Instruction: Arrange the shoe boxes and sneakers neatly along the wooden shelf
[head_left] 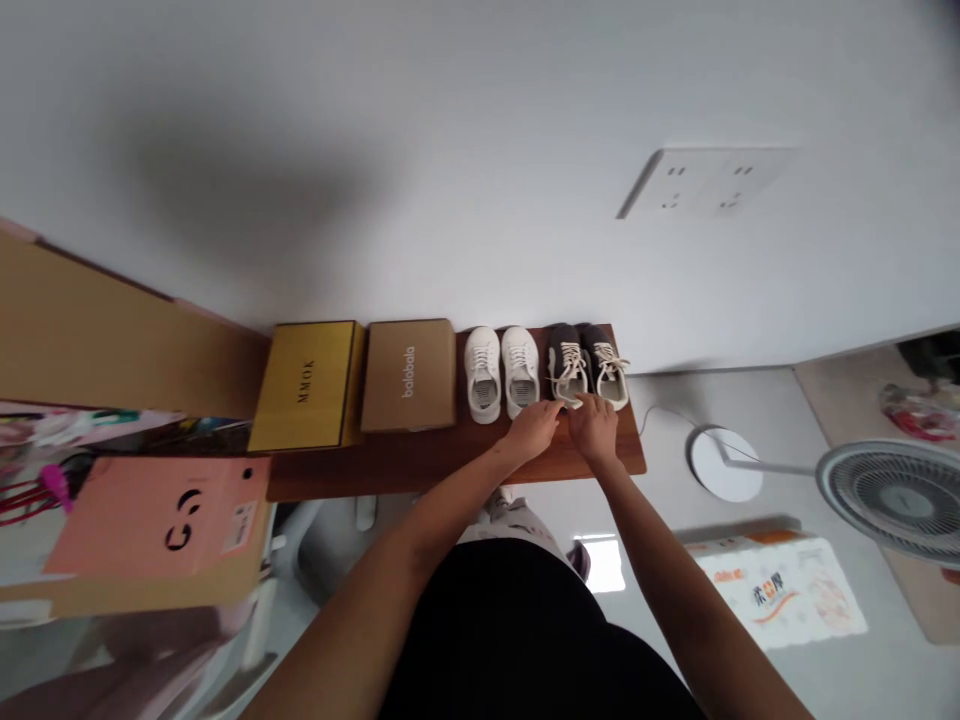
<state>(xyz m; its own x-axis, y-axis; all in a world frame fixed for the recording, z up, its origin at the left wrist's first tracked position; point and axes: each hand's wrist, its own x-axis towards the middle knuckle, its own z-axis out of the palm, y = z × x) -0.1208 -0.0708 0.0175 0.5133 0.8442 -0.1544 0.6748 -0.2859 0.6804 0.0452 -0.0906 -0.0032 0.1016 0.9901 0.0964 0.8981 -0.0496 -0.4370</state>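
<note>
A pair of dark sneakers with cream laces (pixel 583 362) stands on a dark wooden shelf (pixel 420 462) against the white wall, toes to the wall. Both my hands rest at the heel of the left dark sneaker. My left hand (pixel 534 428) curls its fingers toward that heel, and my right hand (pixel 594 426) grips the heel edge beside it. A pair of white sneakers (pixel 501 371) stands just left of the dark pair, close to my left hand.
Left of the shoes on the shelf lie a brown shoebox (pixel 409 374) and a yellow shoebox (pixel 307 385). A pink box (pixel 161 520) sits lower left. On the floor at right stand a white fan (pixel 889 490), its round base (pixel 724 462), and a tissue pack (pixel 780 590). A wall socket (pixel 701 182) is above.
</note>
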